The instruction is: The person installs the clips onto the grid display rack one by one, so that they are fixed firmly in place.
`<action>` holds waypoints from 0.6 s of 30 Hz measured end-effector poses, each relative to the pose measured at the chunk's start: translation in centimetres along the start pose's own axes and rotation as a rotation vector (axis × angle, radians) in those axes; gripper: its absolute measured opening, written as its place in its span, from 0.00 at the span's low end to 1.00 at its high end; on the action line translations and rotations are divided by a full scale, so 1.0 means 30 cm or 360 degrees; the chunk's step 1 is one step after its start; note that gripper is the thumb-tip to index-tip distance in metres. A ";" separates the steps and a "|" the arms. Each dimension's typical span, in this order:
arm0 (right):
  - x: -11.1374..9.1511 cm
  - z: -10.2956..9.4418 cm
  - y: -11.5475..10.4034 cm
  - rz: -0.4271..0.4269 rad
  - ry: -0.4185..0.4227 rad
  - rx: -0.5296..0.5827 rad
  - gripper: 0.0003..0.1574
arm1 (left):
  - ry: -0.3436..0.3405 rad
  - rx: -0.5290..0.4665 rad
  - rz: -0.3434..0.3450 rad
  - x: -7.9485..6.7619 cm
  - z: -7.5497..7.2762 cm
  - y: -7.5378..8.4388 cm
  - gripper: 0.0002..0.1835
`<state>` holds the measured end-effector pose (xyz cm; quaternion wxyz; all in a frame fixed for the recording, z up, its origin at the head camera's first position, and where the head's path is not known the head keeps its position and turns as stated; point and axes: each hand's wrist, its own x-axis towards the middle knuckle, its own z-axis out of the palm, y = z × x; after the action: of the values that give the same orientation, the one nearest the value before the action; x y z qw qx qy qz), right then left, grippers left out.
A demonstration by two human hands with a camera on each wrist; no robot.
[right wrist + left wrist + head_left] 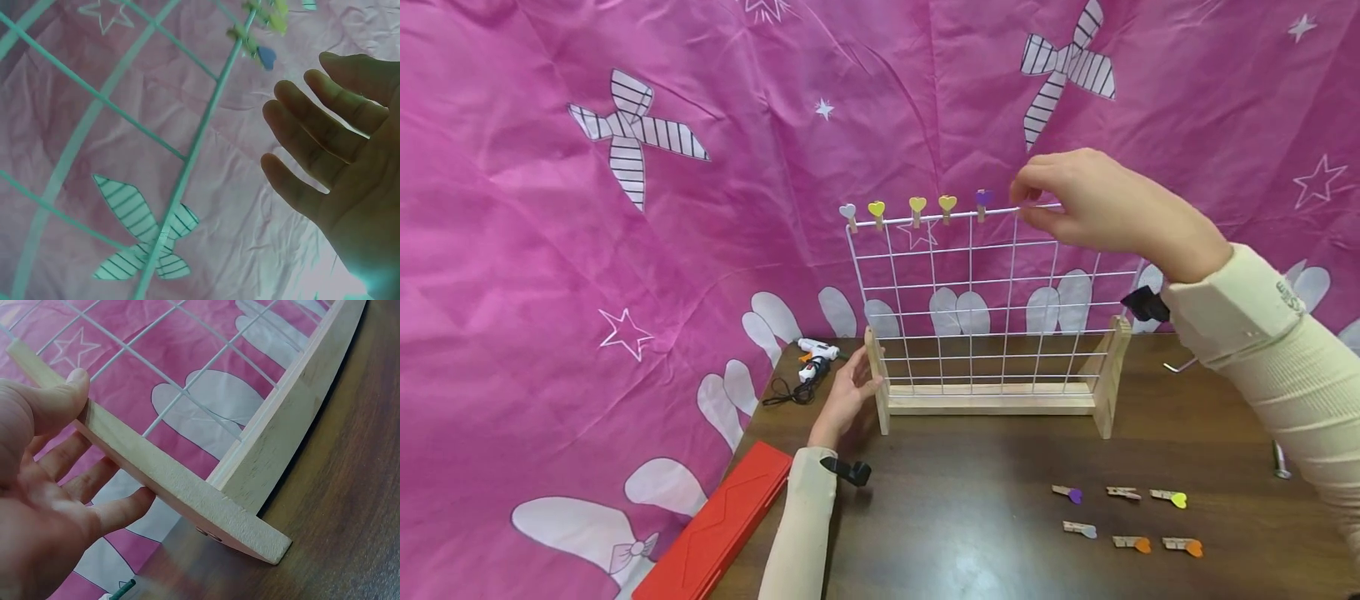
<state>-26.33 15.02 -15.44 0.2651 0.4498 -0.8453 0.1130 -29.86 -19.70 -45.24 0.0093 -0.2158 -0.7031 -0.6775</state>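
Note:
A white wire grid rack [970,289] stands upright on a wooden base [992,406]. My left hand [847,396] grips its left wooden side post [181,481], thumb on one face and fingers on the other. At the top wire, my right hand [1093,204] is just right of a purple heart clothespin [982,205]. In the right wrist view its fingers [312,125] are relaxed, apart from the wire and holding nothing. Further left along that wire are clipped three yellow heart clothespins [917,210] and a white one [849,216].
Several heart clothespins lie at front right, among them a purple [1067,494], a white [1080,529] and an orange one [1182,546]. A red case [718,521] is at the left edge, a glue gun [816,350] behind it. Pink cloth [737,200] hangs behind.

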 end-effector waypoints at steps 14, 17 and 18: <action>-0.333 0.200 -0.052 -0.0045 -0.0005 0.0071 0.13 | 0.0035 0.0015 -0.0020 0.020 -0.021 -0.058 0.33; -0.395 0.238 -0.064 -0.0054 0.0011 0.0108 0.15 | 0.0038 0.0000 -0.0026 0.023 -0.025 -0.078 0.33; -0.414 0.250 -0.068 -0.0047 0.0013 0.0125 0.15 | 0.0033 -0.0009 -0.0032 0.022 -0.024 -0.073 0.34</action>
<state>-21.61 19.34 -28.63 0.2525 0.4718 -0.8324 0.1440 -31.36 -20.18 -47.05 0.0092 -0.2017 -0.7032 -0.6817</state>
